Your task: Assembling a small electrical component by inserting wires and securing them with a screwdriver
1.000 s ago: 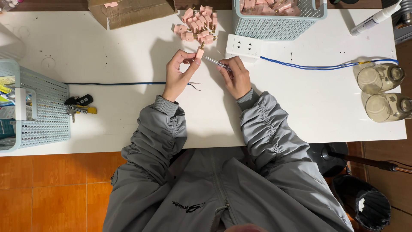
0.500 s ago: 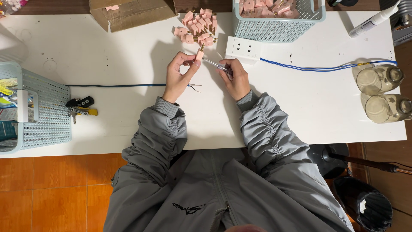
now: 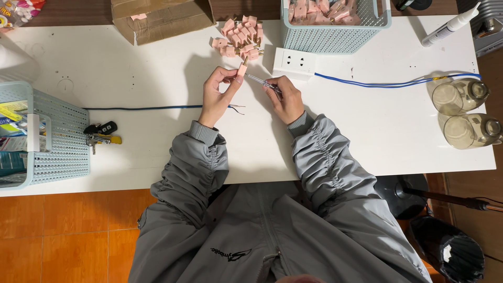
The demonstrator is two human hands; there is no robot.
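Head view: small pink plug [image 3: 242,68], prongs apparently brass.

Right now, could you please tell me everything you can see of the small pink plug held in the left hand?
The small pink plastic-looking plug is pinched between the fingertips of the left hand above the white table. It is blocky, tilted, with brass-coloured prongs at its upper end. The thin metal screwdriver in the right hand points at it; contact is unclear.
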